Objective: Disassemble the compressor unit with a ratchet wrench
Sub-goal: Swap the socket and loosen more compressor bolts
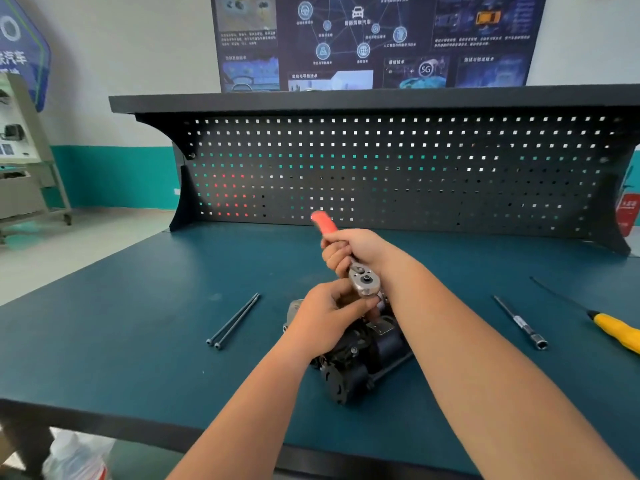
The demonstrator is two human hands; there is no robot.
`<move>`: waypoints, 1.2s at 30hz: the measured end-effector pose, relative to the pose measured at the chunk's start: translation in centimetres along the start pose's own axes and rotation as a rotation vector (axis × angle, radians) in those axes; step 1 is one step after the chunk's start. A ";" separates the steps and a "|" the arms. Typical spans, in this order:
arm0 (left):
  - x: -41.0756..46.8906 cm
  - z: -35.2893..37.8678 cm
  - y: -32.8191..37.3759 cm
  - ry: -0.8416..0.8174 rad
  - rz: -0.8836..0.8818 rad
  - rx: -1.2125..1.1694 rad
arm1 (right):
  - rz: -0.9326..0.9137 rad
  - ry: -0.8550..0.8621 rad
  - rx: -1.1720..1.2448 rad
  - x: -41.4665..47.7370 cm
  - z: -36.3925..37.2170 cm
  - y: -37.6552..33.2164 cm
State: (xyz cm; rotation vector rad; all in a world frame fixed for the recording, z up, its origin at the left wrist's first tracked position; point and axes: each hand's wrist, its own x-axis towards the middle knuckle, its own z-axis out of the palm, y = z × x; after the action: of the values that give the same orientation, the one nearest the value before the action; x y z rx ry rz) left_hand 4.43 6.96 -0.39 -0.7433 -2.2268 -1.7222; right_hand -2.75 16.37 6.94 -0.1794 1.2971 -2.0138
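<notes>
Mid-bench on dark teal matte worktop (138, 341): black cast-metal-and-plastic compressor unit (360, 358), lying on its side, rounded motor end toward front edge, between both forearms. Clenched round red rubbery handle of chrome-headed steel ratchet wrench (363, 280): right hand (353, 249), handle angled up and away toward perforated black steel pegboard (381, 168), probably for swing room. Wrench head seated over far upper end of unit, presumably on a fastener; socket hidden under head. Curled over that same end just below head: left hand (325, 317), thumb reaching to chrome underside, likely bracing body against torque and keeping drive square. Exact pinch point hidden.

Parked left of unit, well apart from it: two long thin dark steel bolts (232, 322), side by side and touching, apparently out already and set aside clear of the work. Right of unit: slim chrome extension bar with socket end (521, 322), then yellow-handled long-shaft screwdriver (616, 329) near right edge, both within reach as alternates.

Judged stage: partway, loosening a remaining fastener. Slick chrome, grippy handle, lumpy heavy-looking body; slip risk at head.
</notes>
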 end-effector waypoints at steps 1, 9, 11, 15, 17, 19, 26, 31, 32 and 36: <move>0.1 0.0 0.0 -0.008 0.004 0.011 | -0.030 0.010 0.098 -0.2 -0.6 0.0; 0.0 -0.2 0.0 -0.040 0.008 0.089 | -0.363 0.188 0.596 -1.3 -3.7 1.8; 0.3 -0.2 0.0 -0.044 -0.004 0.114 | -0.519 0.324 0.713 -2.1 -4.0 2.9; 0.6 -0.1 -0.2 -0.042 -0.025 0.119 | -0.791 0.482 1.019 -5.2 -3.7 6.4; 0.7 0.0 -0.3 -0.047 -0.029 0.124 | -0.917 0.495 1.135 -6.4 -3.2 8.5; 0.7 -0.2 -0.3 -0.040 -0.038 0.120 | -0.987 0.520 1.181 -6.7 -2.6 9.4; 0.7 0.0 -0.3 -0.029 -0.064 0.113 | -0.451 0.404 0.520 -3.2 -3.1 1.9; 0.6 -0.3 0.0 -0.100 0.020 0.259 | -0.030 0.082 -0.084 0.0 -1.0 -0.7; 0.6 -0.4 0.0 -0.105 0.022 0.261 | -0.003 0.035 -0.126 0.4 -0.8 -0.8; 0.5 -0.3 -0.2 -0.060 0.028 0.170 | 0.012 -0.059 0.007 0.6 -0.9 -0.3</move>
State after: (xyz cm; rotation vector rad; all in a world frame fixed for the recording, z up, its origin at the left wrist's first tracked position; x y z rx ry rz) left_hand 3.82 6.74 -0.23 -0.7921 -2.3547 -1.4935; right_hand -3.76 16.76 6.57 -0.2249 1.2514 -1.9880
